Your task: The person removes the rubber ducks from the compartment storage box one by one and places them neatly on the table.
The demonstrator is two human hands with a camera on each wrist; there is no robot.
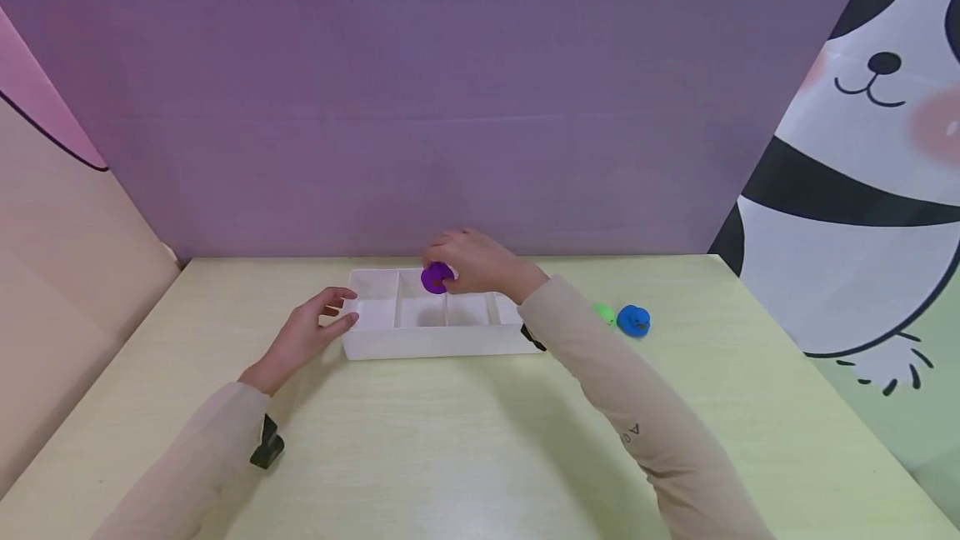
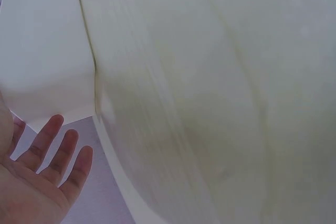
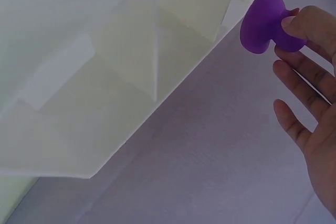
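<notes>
Your right hand [image 1: 480,263] pinches 1 purple toy [image 1: 436,277] between thumb and forefinger, the other 3 fingers [image 3: 299,80] loosely extended; the toy hangs over the rear compartments of the white divided tray [image 1: 420,343], not touching it. Your left hand [image 1: 311,330] is relaxed and open, holding nothing, its fingertips against the tray's left end wall. 1 tray sits on the pale yellow-green table [image 1: 465,432]; its compartment count cannot be read fully, as your right forearm covers the right end. To the right of the tray, well apart from your hands, lie 2 more small toys side by side: 1 green [image 1: 604,314], 1 blue [image 1: 633,321].
</notes>
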